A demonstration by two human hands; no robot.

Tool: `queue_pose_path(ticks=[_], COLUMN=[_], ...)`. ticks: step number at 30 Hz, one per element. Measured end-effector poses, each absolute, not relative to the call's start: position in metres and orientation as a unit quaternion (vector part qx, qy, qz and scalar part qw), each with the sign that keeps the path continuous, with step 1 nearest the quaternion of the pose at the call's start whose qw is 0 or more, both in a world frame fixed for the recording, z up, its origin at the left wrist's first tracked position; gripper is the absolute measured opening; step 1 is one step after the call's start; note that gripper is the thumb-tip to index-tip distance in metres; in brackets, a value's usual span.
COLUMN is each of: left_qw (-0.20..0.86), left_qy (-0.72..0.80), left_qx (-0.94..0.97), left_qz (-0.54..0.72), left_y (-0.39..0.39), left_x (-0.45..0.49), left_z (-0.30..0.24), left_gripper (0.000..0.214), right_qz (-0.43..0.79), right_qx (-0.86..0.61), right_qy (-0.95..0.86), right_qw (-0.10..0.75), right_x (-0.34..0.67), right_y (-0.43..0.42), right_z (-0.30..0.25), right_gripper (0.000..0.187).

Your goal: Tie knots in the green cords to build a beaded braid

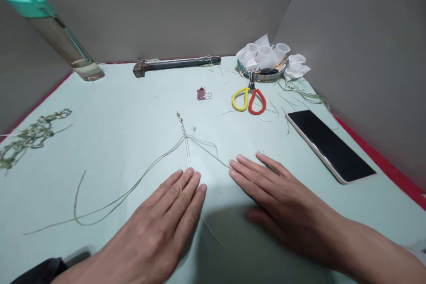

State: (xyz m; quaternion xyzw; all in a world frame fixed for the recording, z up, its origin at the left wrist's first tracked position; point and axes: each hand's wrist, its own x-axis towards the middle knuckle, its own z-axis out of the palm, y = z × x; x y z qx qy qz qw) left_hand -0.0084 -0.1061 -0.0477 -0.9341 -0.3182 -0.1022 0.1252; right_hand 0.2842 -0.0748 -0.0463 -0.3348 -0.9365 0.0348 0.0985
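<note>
My left hand point(163, 217) lies flat and palm down on the pale green sheet point(133, 97), its fingertips just below a short knotted cord piece with beads point(182, 125). Thin green strands point(133, 188) fan out from that piece, running down-left across the sheet and right towards my right hand point(279, 199). That hand also rests palm down, its fingertips at or very near the end of a strand. Neither hand holds anything.
Yellow-and-red scissors point(249, 100), a small binder clip point(201, 93), and a black phone point(329, 144) lie ahead and right. A knotted green cord point(31, 140) lies left. Behind stand a bottle point(63, 40), a dark hammer-like tool point(176, 65), and a round tray point(262, 71) holding small plastic cups.
</note>
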Motion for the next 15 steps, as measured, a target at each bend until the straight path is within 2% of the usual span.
queue_pose_path(ticks=[4,8,10,13,15], left_qw=[0.080,0.070,0.064,0.063,0.077], left_qy=[-0.310,-0.300,-0.290,-0.284,-0.278], left_qx=[-0.942,-0.948,-0.951,-0.952,-0.950], left_qz=[-0.105,-0.084,-0.086,-0.098,-0.116], left_y=[-0.114,-0.117,-0.116,-0.113,-0.108], left_x=[-0.013,-0.017,-0.018,-0.019,-0.017], left_z=[-0.045,-0.039,-0.039,-0.037,-0.033], left_gripper=[0.066,0.062,0.060,0.059,0.058], right_qz=[0.041,0.062,0.037,-0.016,-0.003], right_qx=[-0.350,-0.356,-0.355,-0.346,-0.322], right_qy=[-0.925,-0.905,-0.909,-0.927,-0.942], right_qw=[0.144,0.225,0.215,0.143,0.096], right_x=[0.299,0.296,0.286,0.264,0.250], right_y=[-0.094,-0.090,-0.079,-0.053,-0.036], right_z=[-0.041,-0.021,-0.011,-0.007,-0.013], right_gripper=[0.049,0.020,0.023,0.026,0.040])
